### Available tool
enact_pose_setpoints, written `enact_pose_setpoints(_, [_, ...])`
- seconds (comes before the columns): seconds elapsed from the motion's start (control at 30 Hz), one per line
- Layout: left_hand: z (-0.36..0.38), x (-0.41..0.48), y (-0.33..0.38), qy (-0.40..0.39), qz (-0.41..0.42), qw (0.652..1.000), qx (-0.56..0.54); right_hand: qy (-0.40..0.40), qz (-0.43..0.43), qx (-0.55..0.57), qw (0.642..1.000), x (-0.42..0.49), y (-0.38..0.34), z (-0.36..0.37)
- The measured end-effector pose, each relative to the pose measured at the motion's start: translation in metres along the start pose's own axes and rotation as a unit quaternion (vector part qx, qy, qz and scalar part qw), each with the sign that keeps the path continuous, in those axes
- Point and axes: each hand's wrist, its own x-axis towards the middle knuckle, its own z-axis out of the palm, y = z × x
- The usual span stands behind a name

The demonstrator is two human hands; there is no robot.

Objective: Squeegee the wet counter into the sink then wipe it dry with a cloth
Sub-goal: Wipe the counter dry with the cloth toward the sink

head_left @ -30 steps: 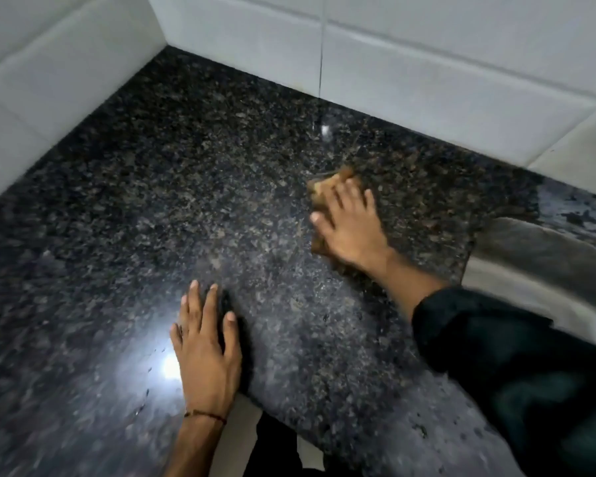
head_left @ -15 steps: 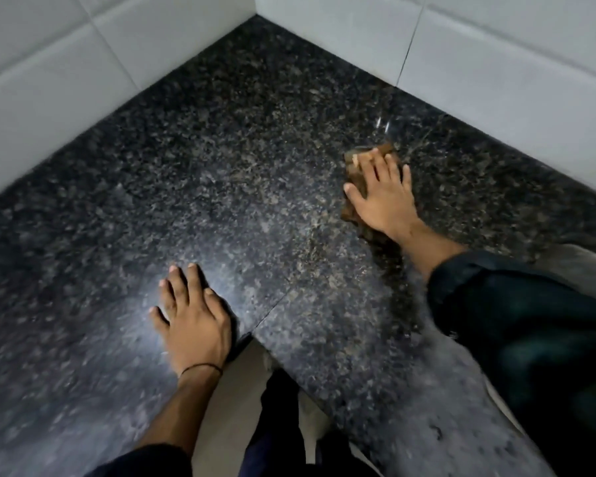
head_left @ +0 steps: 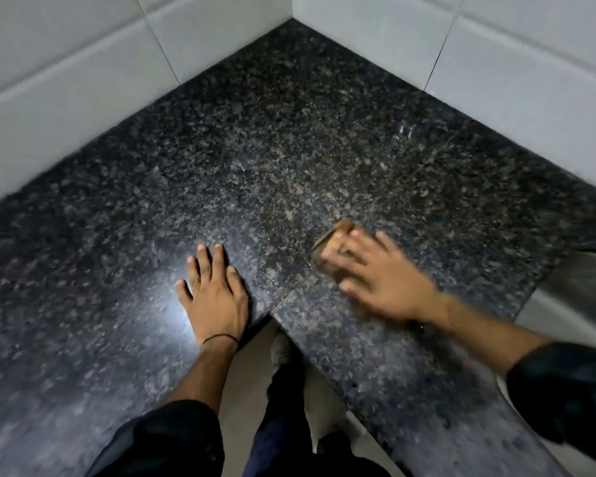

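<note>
The dark speckled granite counter (head_left: pixel 289 139) fills an inside corner between two tiled walls. My right hand (head_left: pixel 382 277) lies flat on a small brown cloth (head_left: pixel 332 237) and presses it onto the counter near the inner corner of the front edge; the hand is motion-blurred and covers most of the cloth. My left hand (head_left: pixel 214 294) rests flat on the counter to the left, fingers spread, with nothing in it. The sink (head_left: pixel 578 287) shows only as a grey edge at the far right. No squeegee is in view.
White tiled walls (head_left: pixel 83 80) close the counter on the left and at the back. The counter's front edge makes an inner corner just below my hands, with the floor (head_left: pixel 245 380) and my legs beneath it. A light glare lies beside my left hand.
My right hand has slid the cloth back from near the rear wall toward the front edge and my left hand. The view has swung left toward the corner. The left hand stays planted.
</note>
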Motion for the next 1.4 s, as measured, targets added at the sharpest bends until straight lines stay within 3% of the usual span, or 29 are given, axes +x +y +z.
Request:
enact_pose_setpoints(0.13, [0.001,0.002,-0.002,-0.008,0.007,1.000,-0.003,0.060,0.284,0.009,0.957,0.008,0.074,-0.009])
enact_pose_setpoints(0.23, [0.003,-0.001,-0.005,-0.011,0.010,1.000,-0.007,0.087,0.359,0.024,0.929,0.020,0.027,-0.001])
enact_pose_setpoints(0.3, [0.002,-0.002,-0.005,-0.009,0.019,1.000,-0.009,0.090,0.290,0.021,0.953,0.006,-0.029,0.009])
enact_pose_setpoints(0.37, [-0.002,-0.002,-0.002,-0.011,0.015,0.999,-0.031,0.058,0.164,0.028,0.984,-0.031,-0.073,0.016])
enact_pose_setpoints(0.5, [-0.013,-0.027,0.020,0.005,0.051,0.995,-0.091,-0.015,-0.049,0.029,0.998,-0.121,-0.064,0.015])
enact_pose_setpoints(0.57, [-0.012,-0.058,0.039,-0.011,0.117,0.987,-0.107,-0.014,-0.037,0.010,0.999,-0.137,-0.015,0.015])
enact_pose_setpoints(0.7, [0.020,-0.120,0.063,-0.079,0.252,0.964,-0.017,0.016,0.204,-0.002,0.979,-0.126,0.080,0.007])
enact_pose_setpoints(0.8, [0.040,-0.143,0.060,-0.107,0.278,0.954,0.026,0.053,0.327,0.049,0.942,-0.115,0.087,0.007])
enact_pose_setpoints(0.87, [0.045,-0.148,0.053,-0.101,0.285,0.953,0.025,0.077,0.368,0.053,0.925,-0.110,0.055,0.017])
enact_pose_setpoints(0.97, [0.047,-0.147,0.049,-0.096,0.296,0.950,0.026,0.089,0.323,0.049,0.941,-0.125,-0.029,0.029])
enact_pose_setpoints(1.07, [0.049,-0.148,0.050,-0.096,0.295,0.950,0.032,0.054,0.177,0.053,0.981,-0.181,-0.105,0.041])
enact_pose_setpoints(1.13, [0.049,-0.149,0.050,-0.098,0.291,0.951,0.030,0.002,0.083,0.043,0.996,-0.228,-0.111,0.046])
enact_pose_setpoints(1.2, [0.049,-0.149,0.051,-0.102,0.288,0.952,0.024,-0.001,0.067,0.017,0.998,-0.256,-0.082,0.046])
enact_pose_setpoints(1.3, [0.047,-0.150,0.053,-0.097,0.294,0.951,0.020,0.022,0.236,0.041,0.971,-0.259,-0.052,0.045])
enact_pose_setpoints(1.4, [0.046,-0.151,0.050,-0.102,0.295,0.950,0.003,0.094,0.450,0.064,0.886,-0.235,-0.072,0.052])
